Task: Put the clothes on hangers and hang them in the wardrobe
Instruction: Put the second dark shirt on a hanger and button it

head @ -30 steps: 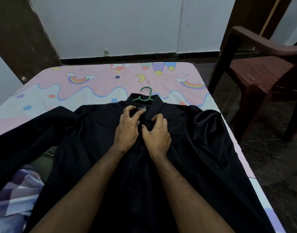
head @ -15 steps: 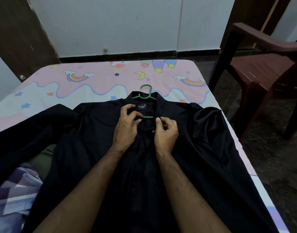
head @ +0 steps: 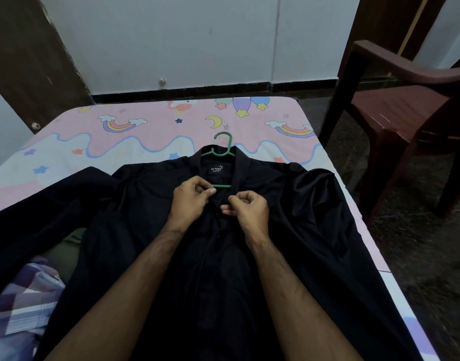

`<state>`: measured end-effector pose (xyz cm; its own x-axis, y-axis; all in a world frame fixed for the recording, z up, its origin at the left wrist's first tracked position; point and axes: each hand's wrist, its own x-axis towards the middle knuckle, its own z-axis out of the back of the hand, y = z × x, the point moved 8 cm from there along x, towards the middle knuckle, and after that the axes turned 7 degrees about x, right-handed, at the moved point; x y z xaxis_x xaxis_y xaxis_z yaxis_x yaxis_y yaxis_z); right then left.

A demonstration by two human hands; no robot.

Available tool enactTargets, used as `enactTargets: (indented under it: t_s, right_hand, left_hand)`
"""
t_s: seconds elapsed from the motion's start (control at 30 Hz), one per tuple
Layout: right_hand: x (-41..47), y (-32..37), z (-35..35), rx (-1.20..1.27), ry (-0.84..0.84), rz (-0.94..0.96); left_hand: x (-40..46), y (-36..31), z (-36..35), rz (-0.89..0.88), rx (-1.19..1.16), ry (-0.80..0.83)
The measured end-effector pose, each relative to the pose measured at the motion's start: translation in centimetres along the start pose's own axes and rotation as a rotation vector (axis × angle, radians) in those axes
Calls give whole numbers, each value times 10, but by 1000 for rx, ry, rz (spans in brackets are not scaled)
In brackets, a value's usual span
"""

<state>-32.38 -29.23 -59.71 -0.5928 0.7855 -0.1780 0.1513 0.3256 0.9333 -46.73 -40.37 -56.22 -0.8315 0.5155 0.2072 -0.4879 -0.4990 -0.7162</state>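
Observation:
A black shirt (head: 301,230) lies face up on the bed (head: 119,142) with a green hanger (head: 222,148) inside it; the hook sticks out past the collar and a green bar shows in the open neck. My left hand (head: 191,201) pinches the left edge of the shirt front just below the collar label. My right hand (head: 247,208) pinches the right edge beside it. A small gap of dark cloth lies between the two hands. The wardrobe is out of view.
A checked purple-and-white garment (head: 23,306) and an olive one (head: 64,254) lie under the shirt's left side. A dark red plastic chair (head: 406,110) stands on the floor right of the bed. A white wall and brown door frame are behind.
My hands have moved apart from a tight cluster on the collar, each now pinching one edge. The neck has opened, showing the label and the hanger's bar.

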Motion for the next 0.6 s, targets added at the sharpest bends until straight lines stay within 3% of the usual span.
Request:
enactTargets:
  t_s: [0.17,0.3,0.4,0.6]
  right_hand:
    - [2,0,-2,-160,19,1]
    - [3,0,-3,-217,26,29]
    - [4,-1,-4,-159,56,54]
    - [4,-1,-5,-75,67,69]
  left_hand:
    - [4,0,-1,113,6,29]
    - [-5,-6,-12,259,-308,71]
    - [-13,-9,-15,303,-449,54]
    - [-20,-10,-20,318,-481,90]
